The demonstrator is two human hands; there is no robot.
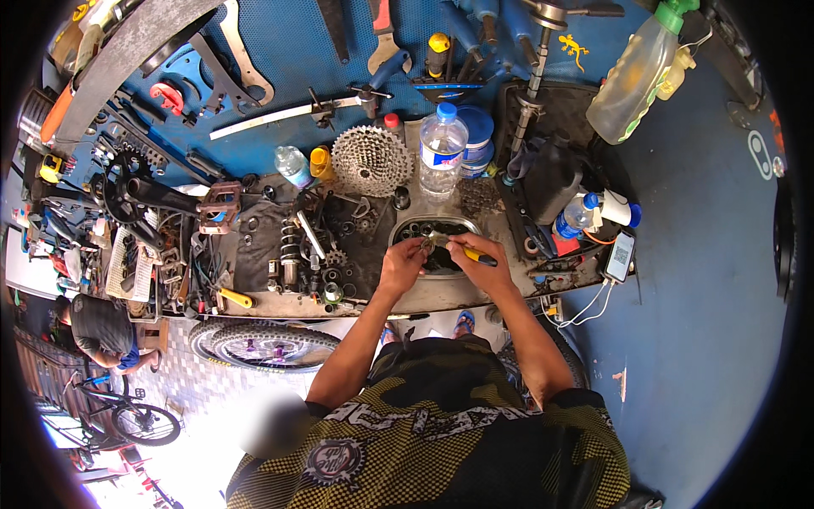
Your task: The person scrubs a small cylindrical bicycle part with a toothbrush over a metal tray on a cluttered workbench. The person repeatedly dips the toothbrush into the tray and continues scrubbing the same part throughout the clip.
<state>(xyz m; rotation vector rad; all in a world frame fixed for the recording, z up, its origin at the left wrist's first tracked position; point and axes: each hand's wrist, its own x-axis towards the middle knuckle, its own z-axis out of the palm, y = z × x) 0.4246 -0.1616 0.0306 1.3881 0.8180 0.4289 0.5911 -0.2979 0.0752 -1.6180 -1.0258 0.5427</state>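
Both my hands are over a metal tray [393, 231] with dark contents at the bench's front edge. My right hand [485, 265] is closed round a tool with a yellow-and-black handle [481, 257]; its pale, brush-like tip meets a small part between my hands. My left hand [403, 265] pinches that small part, which is too small and covered to name. Just behind the tray stand a clear water bottle [442, 161] with a blue cap and a small black cylinder [401, 198]. A large bicycle cassette [371, 161] leans behind them, to the left.
Left of the tray lie a shock absorber [290, 254], small rings and sprockets, and a pedal [220, 208]. A phone [620, 257] with a white cable is at the right edge. Tools hang on the blue pegboard [288, 51]. Bicycle tyres [263, 346] are below the bench; another person [102, 327] sits far left.
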